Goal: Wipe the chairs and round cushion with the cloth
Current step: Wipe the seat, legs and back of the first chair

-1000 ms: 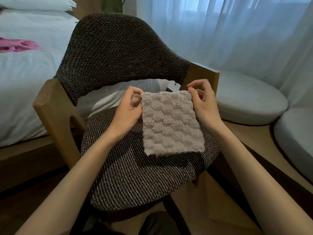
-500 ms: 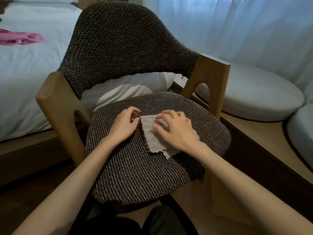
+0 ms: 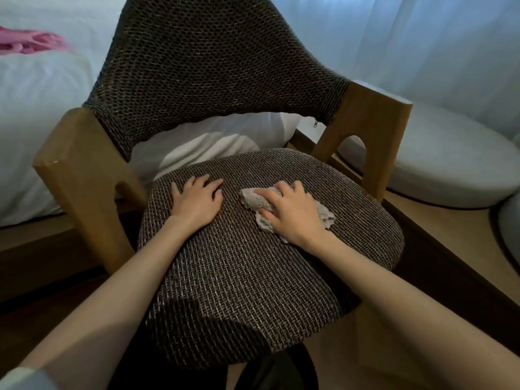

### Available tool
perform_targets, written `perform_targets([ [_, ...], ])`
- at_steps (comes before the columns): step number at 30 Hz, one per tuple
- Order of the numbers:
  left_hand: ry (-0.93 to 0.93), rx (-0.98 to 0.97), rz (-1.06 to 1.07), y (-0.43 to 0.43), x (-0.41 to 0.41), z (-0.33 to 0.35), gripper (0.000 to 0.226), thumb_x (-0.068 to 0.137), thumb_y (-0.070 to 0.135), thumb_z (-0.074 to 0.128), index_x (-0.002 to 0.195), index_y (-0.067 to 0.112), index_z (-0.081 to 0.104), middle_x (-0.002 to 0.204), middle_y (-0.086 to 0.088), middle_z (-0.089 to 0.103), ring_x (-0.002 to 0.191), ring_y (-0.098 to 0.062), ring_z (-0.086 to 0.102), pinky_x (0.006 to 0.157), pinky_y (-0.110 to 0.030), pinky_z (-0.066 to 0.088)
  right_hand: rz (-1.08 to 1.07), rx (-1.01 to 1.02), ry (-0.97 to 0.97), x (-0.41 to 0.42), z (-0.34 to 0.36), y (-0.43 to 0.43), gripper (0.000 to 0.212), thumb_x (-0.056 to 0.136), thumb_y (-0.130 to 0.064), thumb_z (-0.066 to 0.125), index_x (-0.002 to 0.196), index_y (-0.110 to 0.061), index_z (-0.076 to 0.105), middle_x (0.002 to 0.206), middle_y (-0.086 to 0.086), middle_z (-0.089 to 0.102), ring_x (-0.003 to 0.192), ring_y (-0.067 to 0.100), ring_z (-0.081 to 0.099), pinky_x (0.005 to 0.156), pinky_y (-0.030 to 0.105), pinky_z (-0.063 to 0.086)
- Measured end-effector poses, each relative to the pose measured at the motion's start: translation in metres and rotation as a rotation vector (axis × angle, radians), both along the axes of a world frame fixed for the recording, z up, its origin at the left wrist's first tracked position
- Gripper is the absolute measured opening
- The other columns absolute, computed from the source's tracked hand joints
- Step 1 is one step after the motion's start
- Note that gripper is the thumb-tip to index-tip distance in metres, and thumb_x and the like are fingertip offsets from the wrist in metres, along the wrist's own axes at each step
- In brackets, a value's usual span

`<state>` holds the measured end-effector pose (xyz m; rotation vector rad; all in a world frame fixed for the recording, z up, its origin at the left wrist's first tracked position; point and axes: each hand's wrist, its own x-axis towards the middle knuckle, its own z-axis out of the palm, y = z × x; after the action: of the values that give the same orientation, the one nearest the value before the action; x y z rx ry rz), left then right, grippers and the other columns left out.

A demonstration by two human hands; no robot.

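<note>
A chair with dark woven fabric and wooden arms fills the middle of the view. A bunched grey cloth lies on its seat. My right hand lies on top of the cloth with fingers curled over it, pressing it to the seat. My left hand rests flat on the seat fabric, a little left of the cloth and apart from it. A round pale grey cushion lies on the floor platform to the right, behind the chair's right arm.
A bed with white bedding stands at the left, a pink item on it. A white pillow shows behind the seat. Sheer curtains hang at the back right. A second grey cushion edge shows far right.
The cloth, held up by both hands a second ago, now lies bunched on the seat under my right hand. My left hand has let go and rests flat on the seat.
</note>
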<state>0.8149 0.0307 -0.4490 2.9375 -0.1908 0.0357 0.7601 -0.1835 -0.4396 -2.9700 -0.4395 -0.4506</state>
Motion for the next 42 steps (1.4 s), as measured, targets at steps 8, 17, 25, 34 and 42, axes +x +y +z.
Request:
perform_targets([
  [8,-0.04,-0.025,0.045,-0.012,0.038,-0.008,0.048,0.1,0.043,0.021,0.148,0.036,0.028,0.157,0.0,0.023,0.145,-0.028,0.014,0.115,-0.059,0.003,-0.207,0.174,-0.1,0.101,0.013,-0.026,0.051,0.092,-0.055,0.045,0.141,-0.041,0.037,0.139,-0.001,0.046,0.121,0.03,0.038,0.091,0.047,0.04],
  [17,-0.113,-0.031,0.068,-0.017,0.054,-0.02,0.05,0.1,0.044,0.019,0.148,0.034,0.027,0.156,-0.001,0.026,0.145,-0.029,0.015,0.116,-0.057,0.004,-0.277,0.137,-0.05,0.176,-0.008,-0.017,0.038,0.094,-0.045,0.048,0.13,-0.036,0.055,0.126,-0.003,0.058,0.114,0.027,0.041,0.088,0.044,0.041],
  [25,-0.129,-0.038,0.082,-0.02,0.055,-0.018,0.049,0.101,0.042,0.021,0.148,0.034,0.028,0.157,0.0,0.025,0.145,-0.027,0.017,0.117,-0.056,0.007,0.161,0.126,0.02,0.183,-0.015,0.023,0.038,0.096,-0.046,0.046,0.125,-0.027,0.061,0.122,-0.001,0.065,0.103,0.023,0.054,0.087,0.039,0.041],
  [34,-0.127,-0.033,0.084,-0.02,0.055,-0.019,0.049,0.1,0.042,0.02,0.148,0.033,0.028,0.157,0.0,0.025,0.145,-0.027,0.017,0.117,-0.055,0.005,-0.329,0.078,-0.026,0.201,-0.001,-0.01,0.038,0.095,-0.041,0.039,0.104,-0.015,0.066,0.107,0.009,0.063,0.1,0.033,0.05,0.085,0.043,0.042],
  [42,-0.118,-0.038,0.086,-0.019,0.057,-0.018,0.049,0.1,0.042,0.023,0.147,0.032,0.031,0.156,-0.001,0.027,0.145,-0.028,0.018,0.116,-0.056,0.006,0.114,0.19,0.06,0.141,-0.006,0.01,0.026,0.092,-0.039,0.049,0.075,-0.02,0.057,0.087,-0.001,0.061,0.085,0.023,0.055,0.067,0.031,0.042],
])
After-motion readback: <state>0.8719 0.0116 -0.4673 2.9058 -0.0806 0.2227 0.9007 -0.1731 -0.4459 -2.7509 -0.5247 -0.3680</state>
